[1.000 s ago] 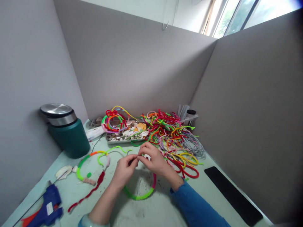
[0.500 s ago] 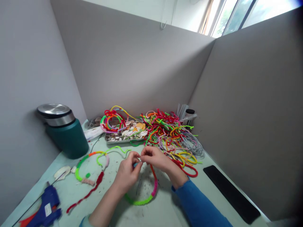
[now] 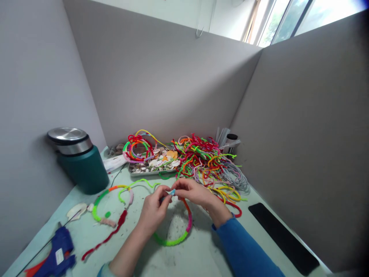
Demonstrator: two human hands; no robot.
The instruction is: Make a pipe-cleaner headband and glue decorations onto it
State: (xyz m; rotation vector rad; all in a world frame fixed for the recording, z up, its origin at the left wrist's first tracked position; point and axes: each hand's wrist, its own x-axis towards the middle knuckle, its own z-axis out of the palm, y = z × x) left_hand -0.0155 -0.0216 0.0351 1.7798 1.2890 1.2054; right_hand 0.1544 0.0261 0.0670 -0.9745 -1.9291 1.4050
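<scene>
A ring wrapped in coloured pipe cleaners (image 3: 188,223) hangs from my hands over the table, with green, magenta and orange sections showing. At its top my left hand (image 3: 154,207) pinches the ring, its fingertips closed. A small light-blue piece of pipe cleaner (image 3: 173,192) shows between the fingertips of both hands. My right hand (image 3: 191,191) is closed in a pinch on that blue piece. The fingers hide the top of the ring. A second wrapped ring (image 3: 97,204) lies to the left, with a loose red pipe cleaner (image 3: 111,234) trailing from it.
A teal flask (image 3: 83,169) and a blue glue gun (image 3: 59,250) stand and lie at left. Behind are a metal tray (image 3: 150,173) of shells and a heap of pipe cleaners (image 3: 198,154). A black strip (image 3: 282,236) lies at right, between grey partitions (image 3: 161,77).
My fingertips have shifted slightly, and the light-blue piece now shows more plainly between the two hands. The ring has risen a little at its lower edge.
</scene>
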